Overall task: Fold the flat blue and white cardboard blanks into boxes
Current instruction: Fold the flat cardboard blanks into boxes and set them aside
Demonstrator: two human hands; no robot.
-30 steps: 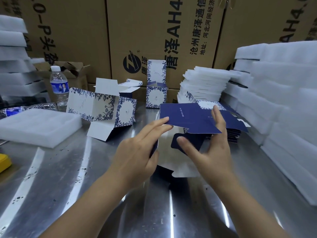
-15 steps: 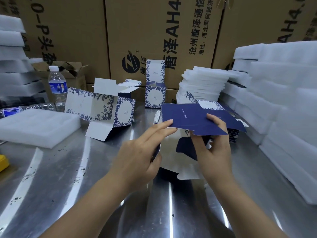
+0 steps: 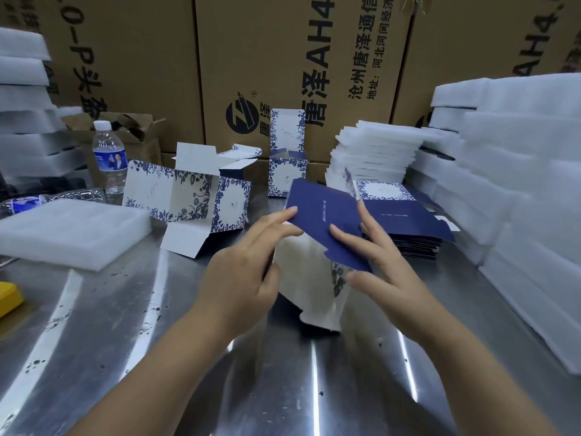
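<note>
The blank (image 3: pixel 323 221) we were folding stood on the desk (image 3: pixel 125 341), just left of the pile of flat blanks (image 3: pixel 408 215) and nearer to us. Its white sides were up, and its dark blue flap leaned over the top. Our left hand (image 3: pixel 239 278) touched the flap's left edge with straight fingers (image 3: pixel 279 217), a little apart. Our right hand (image 3: pixel 386 272) lay on the flap and pressed it, with its fingers straight and spread. A half-made box (image 3: pixel 195 199) lay on its side, well to the left of the pile. A standing box (image 3: pixel 287 171) with its lid up was behind and left of the pile. White foam sheets (image 3: pixel 374 152) sat right behind the pile. A water bottle (image 3: pixel 110 158) stood far to the pile's left.
</note>
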